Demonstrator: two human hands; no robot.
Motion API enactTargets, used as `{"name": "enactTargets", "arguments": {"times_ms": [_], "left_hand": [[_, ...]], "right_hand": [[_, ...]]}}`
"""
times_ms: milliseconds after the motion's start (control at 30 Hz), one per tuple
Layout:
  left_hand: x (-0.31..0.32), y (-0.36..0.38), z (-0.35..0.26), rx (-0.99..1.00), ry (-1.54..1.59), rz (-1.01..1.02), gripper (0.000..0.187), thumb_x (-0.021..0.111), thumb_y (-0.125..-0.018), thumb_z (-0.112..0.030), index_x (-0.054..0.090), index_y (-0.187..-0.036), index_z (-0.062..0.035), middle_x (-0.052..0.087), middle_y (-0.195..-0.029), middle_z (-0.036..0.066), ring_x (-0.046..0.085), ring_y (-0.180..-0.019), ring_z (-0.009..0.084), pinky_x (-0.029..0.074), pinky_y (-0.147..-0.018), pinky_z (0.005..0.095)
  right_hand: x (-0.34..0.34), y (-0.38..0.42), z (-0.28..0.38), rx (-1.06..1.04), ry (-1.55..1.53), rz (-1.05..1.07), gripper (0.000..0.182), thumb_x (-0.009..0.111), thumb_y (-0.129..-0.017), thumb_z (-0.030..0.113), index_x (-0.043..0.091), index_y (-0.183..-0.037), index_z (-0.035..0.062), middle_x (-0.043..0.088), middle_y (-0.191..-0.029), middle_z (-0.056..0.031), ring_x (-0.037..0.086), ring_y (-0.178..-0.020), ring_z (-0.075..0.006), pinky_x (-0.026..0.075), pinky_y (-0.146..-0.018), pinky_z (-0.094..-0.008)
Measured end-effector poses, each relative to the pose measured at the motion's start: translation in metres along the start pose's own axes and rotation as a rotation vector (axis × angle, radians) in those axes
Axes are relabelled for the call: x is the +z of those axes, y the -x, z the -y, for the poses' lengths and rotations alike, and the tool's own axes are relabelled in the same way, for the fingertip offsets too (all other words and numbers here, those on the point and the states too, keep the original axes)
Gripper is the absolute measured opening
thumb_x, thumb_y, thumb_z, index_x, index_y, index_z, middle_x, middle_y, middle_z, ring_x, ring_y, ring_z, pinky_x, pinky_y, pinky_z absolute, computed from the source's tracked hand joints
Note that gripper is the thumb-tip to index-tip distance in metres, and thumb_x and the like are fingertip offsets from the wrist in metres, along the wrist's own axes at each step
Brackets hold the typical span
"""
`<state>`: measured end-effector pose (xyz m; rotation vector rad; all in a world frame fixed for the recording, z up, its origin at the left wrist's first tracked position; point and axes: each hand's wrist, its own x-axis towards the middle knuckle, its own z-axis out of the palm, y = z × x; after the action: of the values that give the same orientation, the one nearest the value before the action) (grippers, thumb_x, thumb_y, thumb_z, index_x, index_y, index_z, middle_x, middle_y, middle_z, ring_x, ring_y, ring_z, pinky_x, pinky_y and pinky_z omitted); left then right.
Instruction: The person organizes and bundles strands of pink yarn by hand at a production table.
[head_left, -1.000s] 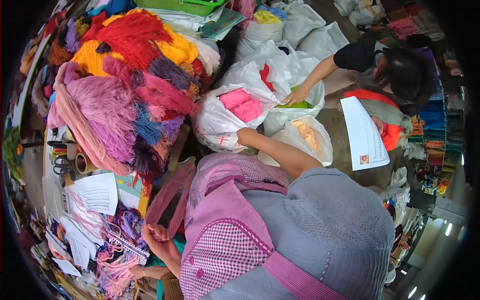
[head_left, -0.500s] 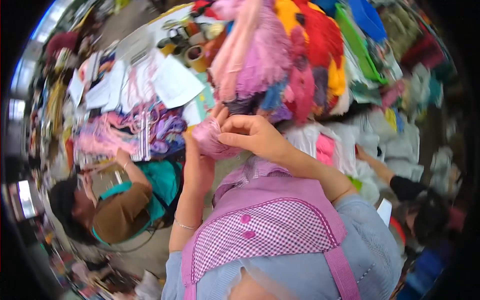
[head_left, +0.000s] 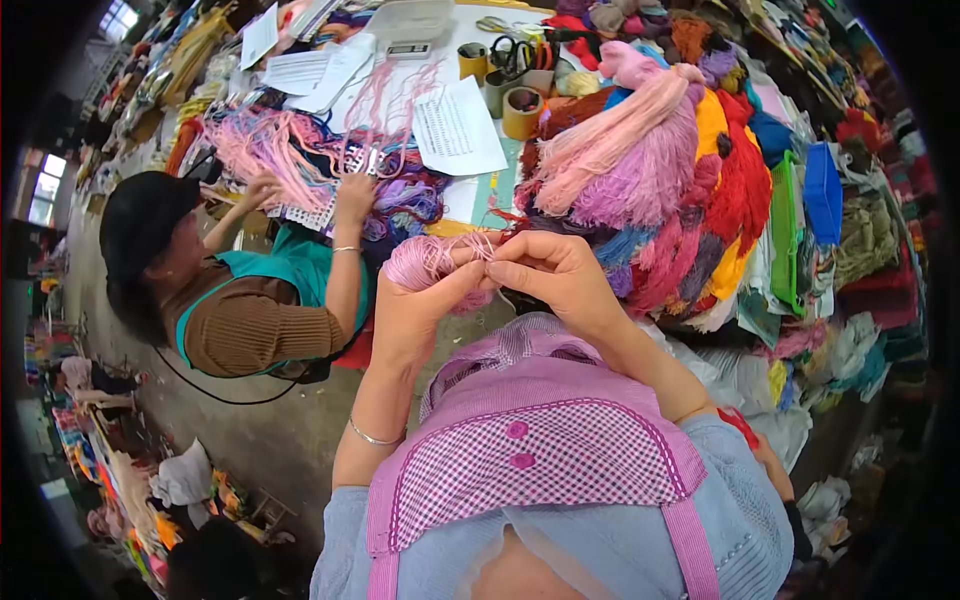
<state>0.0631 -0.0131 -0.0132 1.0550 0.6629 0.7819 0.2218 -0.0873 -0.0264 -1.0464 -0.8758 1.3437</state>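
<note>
A bundle of pink yarn (head_left: pixel 412 263) rests in my left hand (head_left: pixel 418 305), with strands looped over the fingers. My right hand (head_left: pixel 548 270) meets it at the fingertips, thumb and forefinger pinching strands of the same yarn. Both hands are raised in front of my chest, above the pink checked apron (head_left: pixel 540 455). Just beyond them on the table lies a large heap of yarn hanks, with a peach hank (head_left: pixel 610 135) across a mauve hank (head_left: pixel 645 165) and red hanks (head_left: pixel 735 170) to the right.
A co-worker in a brown sleeve (head_left: pixel 265 325) handles pink and purple yarns (head_left: pixel 270 165) at the left. Printed sheets (head_left: pixel 458 128), yellow tubes (head_left: pixel 522 112), black-handled scissors (head_left: pixel 512 58) and a small scale (head_left: pixel 408 49) lie on the table. Green (head_left: pixel 785 230) and blue baskets (head_left: pixel 822 192) stand right.
My hands have come together, and the right fingers now pinch strands at the left fingertips. The view has shifted, showing more of the table. The left co-worker's hand has reached over the yarns.
</note>
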Motion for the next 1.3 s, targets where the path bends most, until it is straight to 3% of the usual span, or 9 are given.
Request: {"name": "enactTargets", "arguments": {"times_ms": [367, 433, 533, 600, 633, 867, 1033, 1067, 1300], "left_hand": [[-0.016, -0.008, -0.006, -0.082, 0.196, -0.061, 0.017, 0.064, -0.085, -0.002, 0.067, -0.100, 0.0032, 0.068, -0.101, 0.012, 0.065, -0.083, 0.0134, 0.054, -0.071, 0.0249], [-0.019, -0.009, -0.003, -0.100, 0.178, -0.082, 0.018, 0.064, -0.086, -0.003, 0.067, -0.102, 0.0035, 0.068, -0.102, 0.012, 0.065, -0.085, 0.0148, 0.055, -0.072, 0.0259], [-0.017, -0.015, -0.001, -0.106, 0.290, -0.099, 0.031, 0.053, -0.096, -0.019, 0.061, -0.112, 0.0060, 0.064, -0.111, 0.016, 0.064, -0.096, 0.0191, 0.055, -0.076, 0.0281], [-0.012, -0.020, -0.002, -0.083, 0.363, -0.038, 0.060, 0.036, -0.100, -0.044, 0.047, -0.127, 0.0084, 0.056, -0.126, 0.018, 0.061, -0.107, 0.0220, 0.055, -0.077, 0.0275], [-0.017, -0.022, 0.000, -0.074, 0.297, 0.034, 0.070, 0.027, -0.099, -0.051, 0.036, -0.135, 0.0089, 0.050, -0.133, 0.019, 0.056, -0.115, 0.0242, 0.052, -0.087, 0.0319], [-0.011, -0.028, 0.009, 0.056, 0.256, -0.041, 0.053, 0.031, -0.103, -0.037, 0.048, -0.125, 0.0088, 0.056, -0.124, 0.018, 0.056, -0.113, 0.0228, 0.044, -0.096, 0.0322], [-0.023, -0.028, 0.002, 0.038, 0.075, -0.145, 0.024, 0.054, -0.091, -0.010, 0.064, -0.107, 0.0055, 0.067, -0.105, 0.013, 0.063, -0.097, 0.0167, 0.049, -0.085, 0.0279], [-0.019, -0.030, -0.001, 0.028, 0.181, -0.212, 0.012, 0.063, -0.085, -0.004, 0.067, -0.095, 0.0020, 0.069, -0.091, 0.007, 0.064, -0.081, 0.0116, 0.049, -0.076, 0.0255], [-0.031, -0.034, 0.002, 0.043, 0.206, -0.208, 0.018, 0.062, -0.086, -0.004, 0.067, -0.101, 0.0062, 0.068, -0.100, 0.015, 0.065, -0.093, 0.0202, 0.050, -0.084, 0.0290]], "right_hand": [[0.005, -0.023, 0.003, -0.032, 0.152, 0.021, 0.012, 0.062, -0.090, 0.009, 0.064, -0.095, -0.0020, 0.067, -0.085, -0.0028, 0.060, -0.083, -0.0070, 0.048, -0.076, -0.0226], [0.002, -0.029, 0.003, 0.016, -0.036, -0.027, 0.014, 0.060, -0.092, 0.012, 0.063, -0.093, -0.0016, 0.065, -0.081, -0.0016, 0.060, -0.082, -0.0067, 0.047, -0.076, -0.0222], [-0.006, -0.044, -0.003, 0.069, -0.099, -0.006, 0.015, 0.053, -0.096, 0.013, 0.060, -0.094, -0.0001, 0.060, -0.078, -0.0009, 0.056, -0.074, -0.0063, 0.046, -0.072, -0.0209], [-0.004, -0.048, 0.002, 0.169, -0.138, 0.112, 0.015, 0.057, -0.094, 0.015, 0.062, -0.094, 0.0002, 0.061, -0.077, 0.0001, 0.055, -0.073, -0.0056, 0.043, -0.069, -0.0214], [0.000, -0.049, 0.003, 0.173, -0.138, 0.112, 0.015, 0.057, -0.094, 0.015, 0.062, -0.094, 0.0002, 0.061, -0.077, 0.0001, 0.055, -0.073, -0.0056, 0.043, -0.069, -0.0214], [0.003, -0.059, 0.007, 0.217, -0.057, 0.083, 0.013, 0.066, -0.086, 0.011, 0.067, -0.093, 0.0001, 0.065, -0.086, 0.0004, 0.055, -0.077, -0.0045, 0.044, -0.073, -0.0198], [0.007, -0.065, 0.018, 0.115, -0.077, 0.087, 0.011, 0.066, -0.086, 0.008, 0.068, -0.093, 0.0003, 0.064, -0.088, 0.0006, 0.055, -0.080, -0.0048, 0.044, -0.075, -0.0197], [0.005, -0.067, 0.017, 0.119, -0.075, 0.093, 0.011, 0.066, -0.086, 0.008, 0.068, -0.093, 0.0003, 0.064, -0.088, 0.0006, 0.055, -0.080, -0.0048, 0.044, -0.075, -0.0197], [-0.001, -0.080, -0.001, 0.177, -0.073, 0.057, 0.011, 0.064, -0.087, 0.008, 0.067, -0.093, 0.0005, 0.064, -0.091, -0.0006, 0.058, -0.084, -0.0074, 0.045, -0.078, -0.0219]]}}
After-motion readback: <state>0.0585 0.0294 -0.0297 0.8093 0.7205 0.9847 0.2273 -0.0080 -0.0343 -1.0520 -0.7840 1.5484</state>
